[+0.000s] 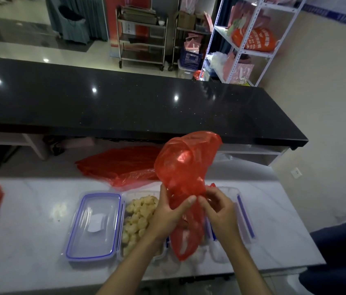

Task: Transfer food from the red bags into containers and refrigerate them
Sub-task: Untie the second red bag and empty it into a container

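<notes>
1. The left hand (168, 211) and right hand (218, 206) both pinch a red bag (185, 173), lifted above the containers.
2. A container (141, 218) of pale food sits on the white bench (29, 241), beside a lid (94, 225).

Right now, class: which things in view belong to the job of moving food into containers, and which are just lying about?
Part of the job:
red bag, gripped by left hand and right hand
open container of pale food pieces
blue-rimmed lid

Lying about:
flat red bags
black counter
white shelving
</notes>
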Motion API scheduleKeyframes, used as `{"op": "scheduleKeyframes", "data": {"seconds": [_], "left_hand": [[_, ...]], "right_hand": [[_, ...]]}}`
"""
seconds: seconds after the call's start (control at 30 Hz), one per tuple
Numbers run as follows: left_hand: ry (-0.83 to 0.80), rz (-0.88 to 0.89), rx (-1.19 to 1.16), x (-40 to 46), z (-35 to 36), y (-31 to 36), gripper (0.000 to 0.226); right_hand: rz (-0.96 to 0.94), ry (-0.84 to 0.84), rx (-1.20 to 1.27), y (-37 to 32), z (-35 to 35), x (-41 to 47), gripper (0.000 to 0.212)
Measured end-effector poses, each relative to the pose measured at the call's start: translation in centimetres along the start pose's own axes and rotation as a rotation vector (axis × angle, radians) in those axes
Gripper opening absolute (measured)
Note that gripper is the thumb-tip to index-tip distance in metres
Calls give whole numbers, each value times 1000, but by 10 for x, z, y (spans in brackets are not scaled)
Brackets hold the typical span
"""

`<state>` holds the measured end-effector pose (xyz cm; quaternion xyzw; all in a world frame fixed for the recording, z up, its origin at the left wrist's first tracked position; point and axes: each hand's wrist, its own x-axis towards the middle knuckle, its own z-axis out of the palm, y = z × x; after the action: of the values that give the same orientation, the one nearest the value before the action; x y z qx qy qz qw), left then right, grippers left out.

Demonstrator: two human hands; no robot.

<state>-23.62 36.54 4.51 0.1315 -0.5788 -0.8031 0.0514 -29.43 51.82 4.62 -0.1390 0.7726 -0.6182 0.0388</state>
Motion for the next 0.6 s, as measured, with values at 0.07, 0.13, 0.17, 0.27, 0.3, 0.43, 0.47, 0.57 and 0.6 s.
{"op": "scheduleKeyframes", "data": {"seconds": [0.07, 0.13, 0.17, 0.27, 0.3, 0.43, 0.47, 0.57, 0.6], "left_hand": [[70, -2, -12, 3, 4, -1, 59], [219, -49, -18, 8, 6, -2, 47], [283, -62, -35, 11, 5, -4, 40], [358, -53, -110, 13, 5, 0, 23], [369, -42, -120, 13, 6, 1, 21], [475, 17, -186, 11, 13, 12, 15], [500, 26, -203, 10, 17, 16, 13], [513, 48, -231, 0, 28, 22, 14], [510, 51, -232, -5, 33, 24, 14]], "right_hand": [[21, -142, -4, 0, 6, -7, 32], [39, -250, 25, 4, 9, -13, 41], [30, -263, 22, 7, 9, -15, 42], [-8, -140, 12, 16, 0, -16, 37], [-8, -57, -4, 19, -5, -13, 34], [7, 97, -100, 25, -36, 10, 45], [15, 84, -106, 23, -42, 16, 51], [-6, 12, -194, 10, -46, 30, 72], [-20, -20, -283, 8, -45, 35, 79]]}}
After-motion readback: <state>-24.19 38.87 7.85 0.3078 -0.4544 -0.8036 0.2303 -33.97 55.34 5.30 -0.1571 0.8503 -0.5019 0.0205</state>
